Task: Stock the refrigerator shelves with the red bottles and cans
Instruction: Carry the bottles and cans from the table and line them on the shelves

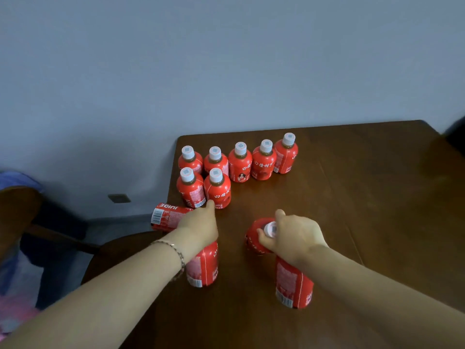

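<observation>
Though apart, right fingers (279, 214) round cap (270, 228), left fingers (208, 205) on can (167, 217).

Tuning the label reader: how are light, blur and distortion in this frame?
Head view: dim, flat light, with only soft shadows by the bottles and no hard glare on the table. The head view is soft overall, so small label print smears; only the large JUICE lettering on the can reads. There is wide-angle stretch toward the lower corners.

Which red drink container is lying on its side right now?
The red metal can marked JUICE at the table's left edge, by the left hand; no white-capped red bottle lies flat.
</observation>
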Available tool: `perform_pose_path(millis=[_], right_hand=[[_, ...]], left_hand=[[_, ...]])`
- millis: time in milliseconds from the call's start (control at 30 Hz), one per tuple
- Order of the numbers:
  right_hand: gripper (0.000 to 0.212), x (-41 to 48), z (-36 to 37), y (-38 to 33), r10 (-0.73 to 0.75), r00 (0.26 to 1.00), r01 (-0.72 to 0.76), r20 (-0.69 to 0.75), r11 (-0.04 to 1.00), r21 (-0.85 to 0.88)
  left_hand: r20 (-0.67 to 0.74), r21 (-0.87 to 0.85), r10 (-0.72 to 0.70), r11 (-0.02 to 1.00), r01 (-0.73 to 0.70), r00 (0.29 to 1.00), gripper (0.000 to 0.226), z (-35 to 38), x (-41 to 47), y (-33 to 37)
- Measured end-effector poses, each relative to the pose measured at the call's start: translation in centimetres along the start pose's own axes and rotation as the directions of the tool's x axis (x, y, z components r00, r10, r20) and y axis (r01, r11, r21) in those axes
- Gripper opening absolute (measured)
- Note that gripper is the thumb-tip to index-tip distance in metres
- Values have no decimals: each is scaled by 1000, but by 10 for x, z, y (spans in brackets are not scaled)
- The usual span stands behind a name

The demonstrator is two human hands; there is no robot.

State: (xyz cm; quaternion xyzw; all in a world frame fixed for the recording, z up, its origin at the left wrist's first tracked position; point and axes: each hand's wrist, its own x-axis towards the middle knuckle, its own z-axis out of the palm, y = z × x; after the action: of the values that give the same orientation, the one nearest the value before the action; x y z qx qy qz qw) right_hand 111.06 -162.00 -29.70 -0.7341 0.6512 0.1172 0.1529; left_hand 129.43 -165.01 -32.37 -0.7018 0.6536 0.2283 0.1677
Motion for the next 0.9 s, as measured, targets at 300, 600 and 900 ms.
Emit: perform_pose_path(millis=[300,600,900], right_hand=[[52,0,21,6,50,999,-50,19,999,8],[52,7,33,10,72,997,-72,25,997,-4],[52,-6,17,28,107,994,-107,13,994,10]], left_hand=[[229,395,-194,914,92,954,70,25,43,6],[210,521,-178,853,44,961,53,31,47,7],[126,55,154,985,-162,980,59,2,-28,5]])
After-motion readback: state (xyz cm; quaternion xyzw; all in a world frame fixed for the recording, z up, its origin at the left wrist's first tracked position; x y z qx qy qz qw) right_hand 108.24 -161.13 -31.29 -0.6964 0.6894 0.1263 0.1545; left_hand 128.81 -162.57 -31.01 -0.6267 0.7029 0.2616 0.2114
